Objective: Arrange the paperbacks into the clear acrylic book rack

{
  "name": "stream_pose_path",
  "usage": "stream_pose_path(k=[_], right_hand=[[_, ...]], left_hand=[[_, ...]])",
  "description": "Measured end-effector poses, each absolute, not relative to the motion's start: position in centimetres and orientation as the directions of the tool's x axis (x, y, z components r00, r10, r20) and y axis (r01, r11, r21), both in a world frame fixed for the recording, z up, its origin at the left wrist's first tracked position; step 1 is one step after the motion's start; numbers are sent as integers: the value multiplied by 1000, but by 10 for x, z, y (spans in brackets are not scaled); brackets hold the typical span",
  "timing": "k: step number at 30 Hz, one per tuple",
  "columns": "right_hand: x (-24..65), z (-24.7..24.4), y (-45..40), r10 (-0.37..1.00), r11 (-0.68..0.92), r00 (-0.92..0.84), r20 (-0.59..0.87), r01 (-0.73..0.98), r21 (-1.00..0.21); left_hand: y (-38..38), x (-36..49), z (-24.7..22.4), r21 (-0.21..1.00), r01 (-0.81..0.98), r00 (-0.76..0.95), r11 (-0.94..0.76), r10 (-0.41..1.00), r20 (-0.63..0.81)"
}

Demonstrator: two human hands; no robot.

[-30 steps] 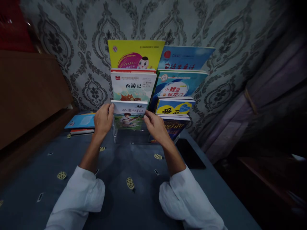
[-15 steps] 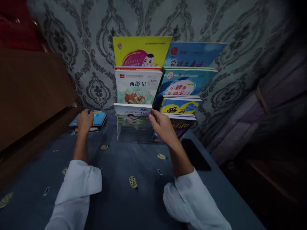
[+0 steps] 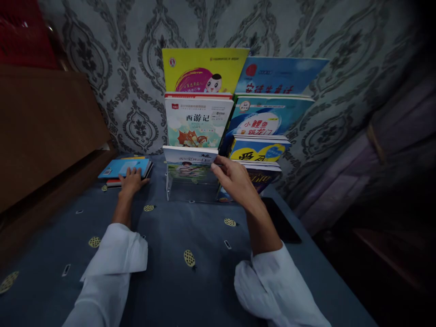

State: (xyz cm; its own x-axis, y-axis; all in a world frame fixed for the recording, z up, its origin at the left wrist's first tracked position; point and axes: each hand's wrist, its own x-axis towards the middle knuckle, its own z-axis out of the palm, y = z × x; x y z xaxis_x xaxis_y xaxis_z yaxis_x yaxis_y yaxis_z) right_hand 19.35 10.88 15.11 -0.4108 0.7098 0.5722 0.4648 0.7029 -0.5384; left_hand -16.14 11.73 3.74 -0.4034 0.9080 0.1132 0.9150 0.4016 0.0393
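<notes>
Your right hand [image 3: 235, 179] is closed in a pinch on the top right corner of the small paperback with a pale blue sky and green meadow cover [image 3: 187, 165]; thumb in front, fingertips behind the edge hidden, so grip force can't be told. Your left hand [image 3: 131, 181] is open, fingers spread over the near edge of the light blue flat book [image 3: 117, 168], covering part of it; thumb sticks out right.

Paperback sits in the lowest left tier of the clear plastic stand [image 3: 167, 188]. Its lower part blends into the see-through front, bottom edge hard to make out. Red-edged book [image 3: 114, 182] under the blue one is mostly covered. Your right hand also blocks the left part of the dark purple book [image 3: 262, 175]. Your right forearm overlaps the flat black rectangular slab [image 3: 281, 222]; can't tell what it is. White sleeves [image 3: 116, 250] run off the bottom of view.

Orientation: paperback upright, leaning back, cover facing you, title level along the top. Long axis can't be read with the base unclear. Blue book lies flat, long axis roughly left-right, barcode patch at its left end.
</notes>
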Motion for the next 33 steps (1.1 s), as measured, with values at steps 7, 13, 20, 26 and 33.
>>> stream_pose_path(k=[7, 13, 20, 26, 33], right_hand=[[197, 149, 110, 714, 697, -397, 576, 480, -534], [201, 146, 112, 710, 691, -339, 618, 507, -516], [204, 162, 91, 619, 720, -108, 778, 475, -507], [185, 172, 54, 528, 813, 13, 849, 281, -510], [160, 133, 28, 492, 870, -513, 703, 325, -372]], left_hand=[[101, -169, 45, 35, 919, -395, 393, 914, 92], [81, -171, 46, -41, 931, -351, 364, 919, 180], [62, -164, 43, -151, 941, -267, 304, 938, 222], [36, -157, 35, -182, 953, -213, 243, 962, 171], [-1, -144, 27, -195, 967, -150, 164, 985, 85]])
